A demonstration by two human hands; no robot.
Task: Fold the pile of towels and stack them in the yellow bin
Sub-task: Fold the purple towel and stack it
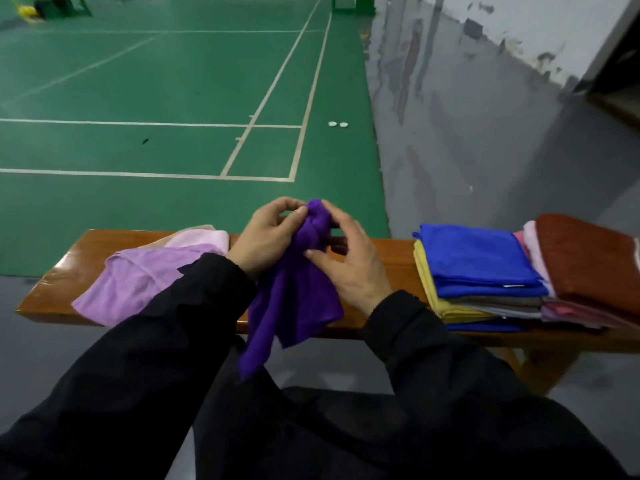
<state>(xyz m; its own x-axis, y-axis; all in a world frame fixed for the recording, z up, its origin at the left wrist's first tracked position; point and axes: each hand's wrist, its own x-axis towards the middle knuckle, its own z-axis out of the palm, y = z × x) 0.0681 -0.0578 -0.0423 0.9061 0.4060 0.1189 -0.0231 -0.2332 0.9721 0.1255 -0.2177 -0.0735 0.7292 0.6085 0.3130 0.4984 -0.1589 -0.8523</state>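
While both hands (pixel 298 244) pinch its top, the purple towel (pixel 294 299) hangs lengthwise downward.

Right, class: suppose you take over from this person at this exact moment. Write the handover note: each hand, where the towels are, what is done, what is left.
Left hand and right hand: both pinch the bunched dark purple towel, which hangs unfolded over the wooden bench.
Unfolded: lilac towel lying to the left on the bench.
Done: folded stack on the bench's right, blue towel on top, brown towel beside it.
Left: fold purple and lilac. No yellow bin is in view, so nothing is binned yet.
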